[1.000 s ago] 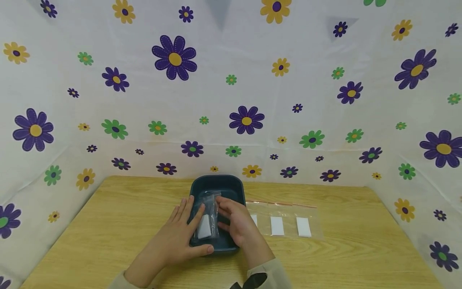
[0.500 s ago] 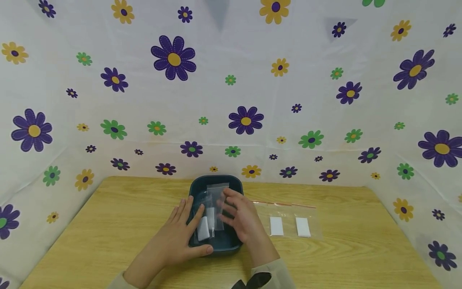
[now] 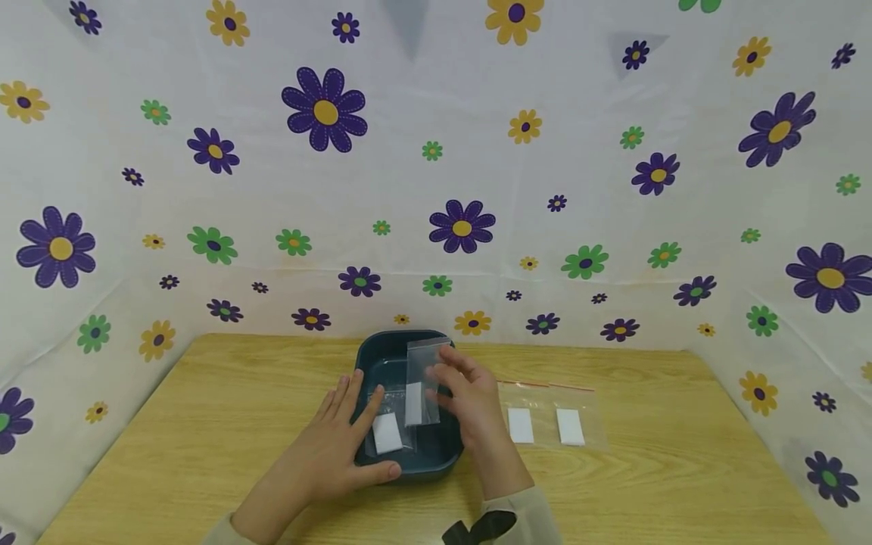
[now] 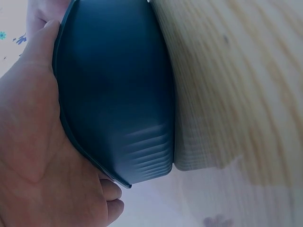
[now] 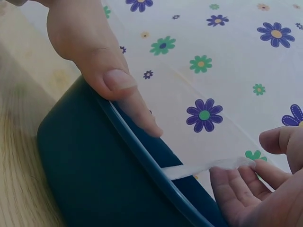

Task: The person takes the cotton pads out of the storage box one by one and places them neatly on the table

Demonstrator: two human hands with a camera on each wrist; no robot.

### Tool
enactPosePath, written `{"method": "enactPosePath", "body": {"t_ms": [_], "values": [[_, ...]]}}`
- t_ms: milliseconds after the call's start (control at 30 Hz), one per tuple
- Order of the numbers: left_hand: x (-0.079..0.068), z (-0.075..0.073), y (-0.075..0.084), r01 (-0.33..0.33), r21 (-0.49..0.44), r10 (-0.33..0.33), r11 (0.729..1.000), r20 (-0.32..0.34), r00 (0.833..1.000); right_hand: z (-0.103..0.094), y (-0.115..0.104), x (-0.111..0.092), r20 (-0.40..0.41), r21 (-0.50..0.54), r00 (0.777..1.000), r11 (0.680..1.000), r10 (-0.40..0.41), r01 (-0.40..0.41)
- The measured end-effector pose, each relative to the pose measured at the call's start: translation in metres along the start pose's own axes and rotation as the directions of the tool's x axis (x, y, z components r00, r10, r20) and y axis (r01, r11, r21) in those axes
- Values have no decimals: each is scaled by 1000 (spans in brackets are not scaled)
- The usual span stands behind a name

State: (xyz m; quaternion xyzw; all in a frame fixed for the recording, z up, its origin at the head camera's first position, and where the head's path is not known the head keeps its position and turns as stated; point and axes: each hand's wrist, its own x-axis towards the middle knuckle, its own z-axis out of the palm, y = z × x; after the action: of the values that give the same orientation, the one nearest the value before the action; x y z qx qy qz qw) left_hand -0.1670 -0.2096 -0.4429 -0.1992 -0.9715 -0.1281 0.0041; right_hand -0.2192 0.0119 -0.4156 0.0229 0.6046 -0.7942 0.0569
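Centrally, a dark teal, rounded rectangular plastic tray (image 3: 425,467) stood on a pale wood-grain desk (image 3: 647,469), with a person's two bare hands over it. The left hand (image 3: 334,443) grasped nothing: its fingers lay straight and spread across the tray's left rim, its thumb resting along the near side, presumably to steady the tray against sliding. The right hand (image 3: 480,405) held a small clear plastic bag (image 3: 414,401) with a flat white rectangle inside. It had the bag by its right edge among bent fingers, the thumb standing apart in the right wrist view; how firm that grip was could not be told. This bag was raised and tilted over the right half of the tray, its light edge hold probably enough for something so thin. A second clear bag with a white rectangle (image 3: 388,433) lay in the tray's near left part, just beside the left index finger. On the desk, right of the tray, at least two red-edged clear bags (image 3: 571,428) lay flat, side by side, seemingly spread so each could be lifted singly. A white flower-print cloth (image 3: 381,182) hung behind.
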Motion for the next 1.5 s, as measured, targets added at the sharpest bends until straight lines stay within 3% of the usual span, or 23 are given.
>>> {"method": "enactPosePath", "body": {"t_ms": [200,633,1033,1200,1500], "values": [[0,-2,1,-4,-5,4,1000,-4,1000,-4,-1,2,-58,20,998,1000,5,-4],[1,4,-4,10,-2,-10,1000,-4,1000,-9,-3,4,-66,52,997,997,-48,51],[2,3,-2,23,-6,-23,1000,8,1000,-18,-4,5,-56,24,998,1000,10,-9],[1,2,0,28,-30,-27,999,28,999,-30,-3,6,-50,29,998,999,48,-46],[1,1,-2,25,-40,-23,999,27,999,-64,-10,-5,34,96,999,994,40,-43]]}}
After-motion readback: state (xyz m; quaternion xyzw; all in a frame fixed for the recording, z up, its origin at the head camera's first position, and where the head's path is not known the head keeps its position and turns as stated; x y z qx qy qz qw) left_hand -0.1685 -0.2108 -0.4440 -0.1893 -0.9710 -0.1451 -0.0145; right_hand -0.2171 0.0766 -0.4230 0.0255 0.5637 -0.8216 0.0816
